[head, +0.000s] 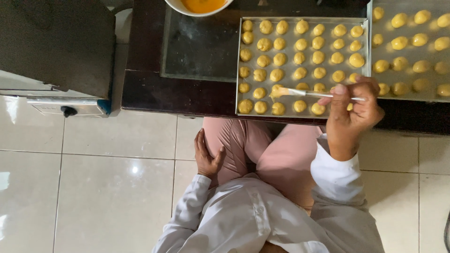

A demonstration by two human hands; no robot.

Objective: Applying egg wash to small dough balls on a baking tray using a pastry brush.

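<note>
Left hand [206, 157]: at 7 o'clock of centre, palm down on the pink-clad thigh [234, 140]; fingers relaxed, grasping nothing; well apart from the table.
Right hand [349, 110]: at 3 o'clock of centre, over the table's near edge; fingers pinched around the handle end of a thin brush [318, 94]; nearer of the two hands to the trays.
Brush axis: near level, pointing from the grip toward 9 o'clock; pale bristle tip [277, 92] resting on, or just above, a dough ball in the second row from the near edge; contact not resolvable.
Near tray [240, 65]: flat metal sheet, directly at 9 to 11 o'clock of the grip; rows of small round yellow dough balls [280, 58], set apart from each other.
Second tray [408, 96]: touching the first along its right side, at 1 o'clock of the grip; balls glossier in look.
Dark table [187, 93]: bearing both trays.
White bowl [197, 7]: at 11 o'clock, far edge, cut by the frame; orange-yellow liquid inside.
Dark appliance [56, 47]: at 10 o'clock, off the table, above the pale tiled floor [93, 187].
</note>
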